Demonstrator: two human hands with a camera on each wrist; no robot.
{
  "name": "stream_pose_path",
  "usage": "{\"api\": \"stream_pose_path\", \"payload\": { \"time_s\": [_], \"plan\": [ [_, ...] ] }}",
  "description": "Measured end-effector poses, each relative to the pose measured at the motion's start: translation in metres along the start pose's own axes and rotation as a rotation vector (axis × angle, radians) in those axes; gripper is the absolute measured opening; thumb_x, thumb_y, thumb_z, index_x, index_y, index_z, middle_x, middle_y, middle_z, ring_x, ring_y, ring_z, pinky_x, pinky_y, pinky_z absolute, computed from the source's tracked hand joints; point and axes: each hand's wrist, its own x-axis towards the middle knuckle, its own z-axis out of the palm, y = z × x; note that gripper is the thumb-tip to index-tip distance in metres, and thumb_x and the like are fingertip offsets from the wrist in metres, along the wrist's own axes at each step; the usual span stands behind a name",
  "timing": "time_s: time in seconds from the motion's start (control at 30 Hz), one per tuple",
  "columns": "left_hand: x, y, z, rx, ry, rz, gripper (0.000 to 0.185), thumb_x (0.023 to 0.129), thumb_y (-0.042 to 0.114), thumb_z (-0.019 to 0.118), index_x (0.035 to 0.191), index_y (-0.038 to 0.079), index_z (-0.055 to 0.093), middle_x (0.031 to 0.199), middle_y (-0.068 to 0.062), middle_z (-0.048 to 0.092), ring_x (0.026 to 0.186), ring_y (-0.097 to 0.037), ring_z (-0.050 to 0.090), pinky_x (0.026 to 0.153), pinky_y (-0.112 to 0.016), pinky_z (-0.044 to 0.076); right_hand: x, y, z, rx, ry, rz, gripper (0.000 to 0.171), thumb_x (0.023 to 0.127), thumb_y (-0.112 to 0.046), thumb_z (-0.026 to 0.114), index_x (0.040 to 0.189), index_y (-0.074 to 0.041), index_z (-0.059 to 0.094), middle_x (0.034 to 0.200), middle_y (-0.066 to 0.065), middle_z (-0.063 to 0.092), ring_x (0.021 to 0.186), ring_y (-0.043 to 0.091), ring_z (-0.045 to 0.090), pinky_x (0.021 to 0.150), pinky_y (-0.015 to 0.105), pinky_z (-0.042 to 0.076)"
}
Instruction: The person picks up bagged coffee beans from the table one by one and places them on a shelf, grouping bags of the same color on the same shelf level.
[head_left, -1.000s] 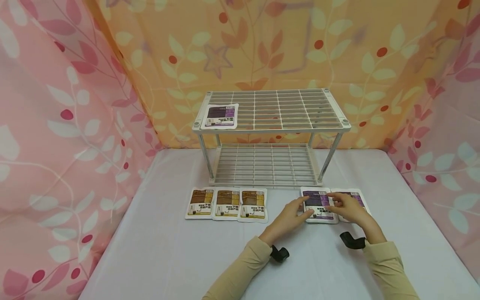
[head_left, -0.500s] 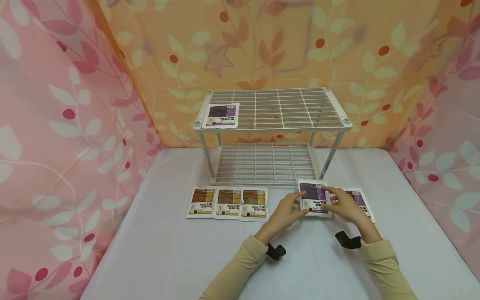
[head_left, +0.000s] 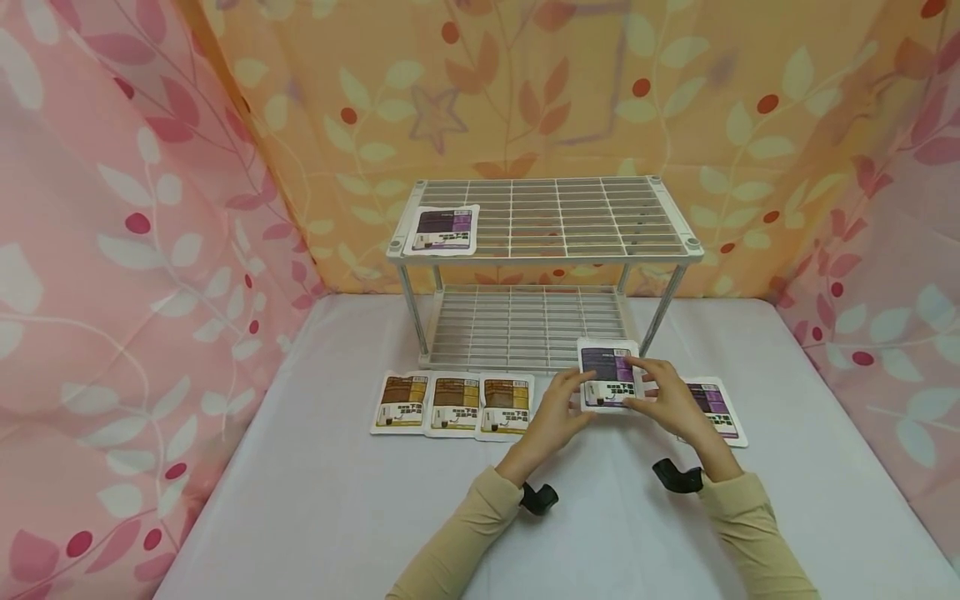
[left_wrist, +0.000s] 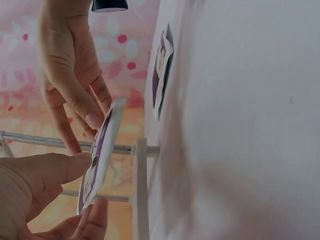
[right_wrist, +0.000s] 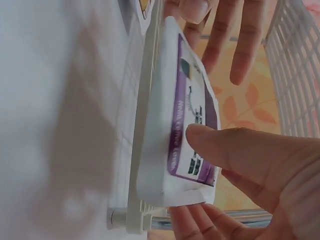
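A flat white pouch with a purple label and a dark picture panel (head_left: 608,377) is held up off the white-covered surface (head_left: 315,508), just in front of the white wire two-tier rack (head_left: 543,250). It is pinched at its left edge by the left hand (head_left: 552,410), thumb on the face and fingers behind, and at its right edge by the right hand (head_left: 670,405), thumb pressed on the printed front. In the right wrist view the pouch (right_wrist: 182,135) is seen edge-on, tilted, with the rack's lower shelf close behind it. A second purple-labelled pouch (head_left: 714,410) lies flat at 3 o'clock of the held one, partly hidden by the right hand. Three brown-labelled pouches (head_left: 453,405) are lined up at 9 o'clock, touching side by side. One more purple-labelled pouch (head_left: 442,230) rests on the rack's top shelf, at 11 o'clock.
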Motion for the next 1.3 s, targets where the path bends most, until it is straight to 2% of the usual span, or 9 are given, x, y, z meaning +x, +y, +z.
{"api": "stream_pose_path", "payload": {
  "time_s": [0.1,0.37,0.53,0.67,0.93,1.3],
  "plan": [
    [0.000,0.000,-0.005,0.015,0.020,-0.009,0.064,0.079,0.002,0.070,0.136,0.014,0.046,0.142,-0.016,0.035,0.102,-0.023,0.056,0.081,-0.026,0.052,0.002,-0.002,0.003,0.007,0.014,-0.026,0.071,0.074,-0.003,0.075,0.137,-0.001,0.041,0.126,0.031,0.038,0.102,0.045,0.049,0.078,0.052,0.052],
    [0.000,-0.005,-0.017,0.060,0.043,-0.015,0.067,0.078,0.003,0.072,0.138,0.015,0.044,0.144,-0.014,0.033,0.091,-0.017,0.057,0.076,-0.018,0.049,0.008,-0.010,0.011,0.025,0.051,-0.099,0.077,0.071,0.002,0.076,0.138,-0.003,0.040,0.130,0.029,0.037,0.100,0.041,0.051,0.074,0.048,0.053],
    [-0.002,-0.007,-0.024,0.063,0.053,-0.035,0.069,0.078,0.002,0.071,0.139,0.014,0.043,0.146,-0.014,0.031,0.092,-0.019,0.058,0.078,-0.024,0.052,0.011,-0.016,0.015,0.027,0.056,-0.113,0.076,0.071,0.002,0.076,0.138,-0.002,0.040,0.130,0.028,0.036,0.100,0.038,0.051,0.074,0.045,0.053],
    [-0.002,-0.007,-0.028,0.056,0.066,-0.020,0.069,0.078,-0.001,0.070,0.139,0.012,0.043,0.145,-0.016,0.031,0.092,-0.022,0.058,0.079,-0.032,0.053,0.014,-0.021,0.017,0.021,0.065,-0.124,0.074,0.071,0.002,0.076,0.137,-0.002,0.042,0.130,0.027,0.036,0.100,0.037,0.051,0.075,0.044,0.053],
    [-0.001,-0.010,-0.036,0.056,0.096,0.017,0.069,0.075,-0.006,0.071,0.138,0.011,0.045,0.143,-0.014,0.035,0.090,-0.021,0.058,0.078,-0.035,0.054,0.015,-0.026,0.021,0.037,0.075,-0.133,0.072,0.072,0.001,0.076,0.136,-0.002,0.044,0.134,0.027,0.034,0.100,0.039,0.052,0.075,0.045,0.053],
    [-0.007,-0.014,-0.051,0.085,0.113,0.069,0.069,0.075,-0.007,0.071,0.137,0.011,0.045,0.142,-0.014,0.036,0.091,-0.021,0.058,0.075,-0.033,0.054,0.019,-0.032,0.030,0.056,0.112,-0.194,0.068,0.068,0.004,0.077,0.131,0.000,0.050,0.133,0.029,0.035,0.096,0.036,0.054,0.070,0.040,0.055]
  ]
}}
